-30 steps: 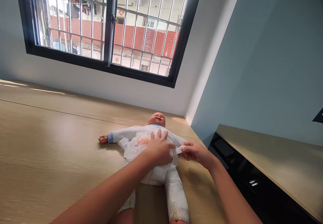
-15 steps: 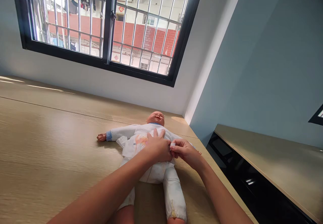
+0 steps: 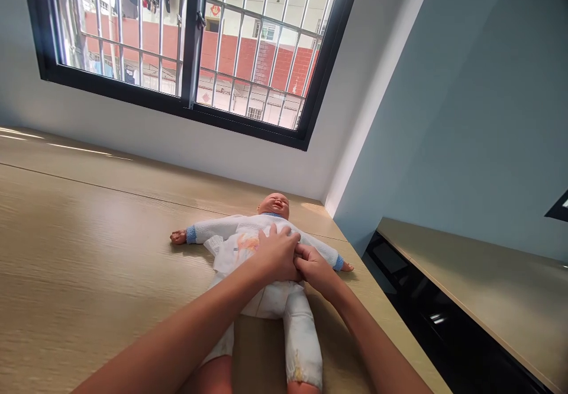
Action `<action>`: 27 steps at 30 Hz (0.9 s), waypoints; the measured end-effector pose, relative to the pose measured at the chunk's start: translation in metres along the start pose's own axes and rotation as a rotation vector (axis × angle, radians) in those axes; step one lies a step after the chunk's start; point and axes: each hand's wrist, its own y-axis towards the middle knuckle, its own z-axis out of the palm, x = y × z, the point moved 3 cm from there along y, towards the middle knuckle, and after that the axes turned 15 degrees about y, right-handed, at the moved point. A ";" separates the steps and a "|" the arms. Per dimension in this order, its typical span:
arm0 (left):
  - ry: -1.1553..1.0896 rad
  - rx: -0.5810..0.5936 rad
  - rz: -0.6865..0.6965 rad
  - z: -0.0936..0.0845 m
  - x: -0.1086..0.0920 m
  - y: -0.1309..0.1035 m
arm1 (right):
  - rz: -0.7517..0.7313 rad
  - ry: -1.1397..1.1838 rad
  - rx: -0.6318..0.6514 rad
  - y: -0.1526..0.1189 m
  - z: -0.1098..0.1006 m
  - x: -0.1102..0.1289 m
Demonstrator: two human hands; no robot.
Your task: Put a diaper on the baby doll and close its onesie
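Note:
A baby doll (image 3: 274, 206) lies on its back, arms spread, in a white long-sleeved top (image 3: 222, 229) with blue cuffs and white leggings (image 3: 302, 332). Over its middle is a white diaper (image 3: 228, 257) with an orange print; one side tab (image 3: 214, 245) sticks out loose at the left. My left hand (image 3: 277, 257) rests on the diaper's front, fingers spread. Closed in a pinch, my right hand (image 3: 314, 268) touches the left one at the diaper's right side. The diaper tab in its fingertips is hidden now.
The doll lies on a light wooden table (image 3: 110, 252), near its right edge. Beyond that edge stands a lower wooden surface with a black front (image 3: 417, 299). A barred window (image 3: 190, 45) is in the wall behind.
My right hand has moved left and slightly up, bringing the white diaper tab against my left hand. The doll's right-side arm now shows more fully. My left hand stays on the diaper.

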 end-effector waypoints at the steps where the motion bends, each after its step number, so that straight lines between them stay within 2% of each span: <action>1: -0.004 0.001 0.005 -0.001 0.001 0.000 | -0.002 0.006 0.004 -0.001 0.001 0.001; 4: -0.081 0.031 0.067 -0.004 0.012 0.000 | 0.068 0.015 0.018 -0.007 0.001 0.004; 7: -0.316 0.036 0.115 -0.010 0.041 -0.002 | 0.143 0.008 0.026 -0.012 -0.004 0.007; 9: -0.424 -0.039 0.046 -0.012 0.072 -0.006 | 0.108 0.004 -0.029 -0.012 -0.011 0.009; 12: -0.450 -0.184 -0.122 -0.009 0.122 -0.018 | -0.036 -0.028 -0.193 -0.009 -0.023 0.010; 15: -0.446 -0.172 -0.282 0.001 0.159 -0.031 | -0.158 -0.136 -0.263 -0.008 -0.026 0.007; 17: -0.453 -0.121 -0.311 0.007 0.170 -0.036 | -0.153 -0.229 -0.198 -0.007 -0.023 0.001; 20: -0.446 -0.045 -0.237 0.010 0.171 -0.037 | -0.072 -0.303 -0.094 -0.006 -0.017 -0.010; 24: -0.334 0.020 -0.206 0.014 0.174 -0.038 | -0.072 -0.313 -0.093 -0.007 -0.015 -0.011; 27: -0.221 0.000 -0.227 0.022 0.184 -0.042 | -0.099 -0.309 -0.084 -0.008 -0.015 -0.009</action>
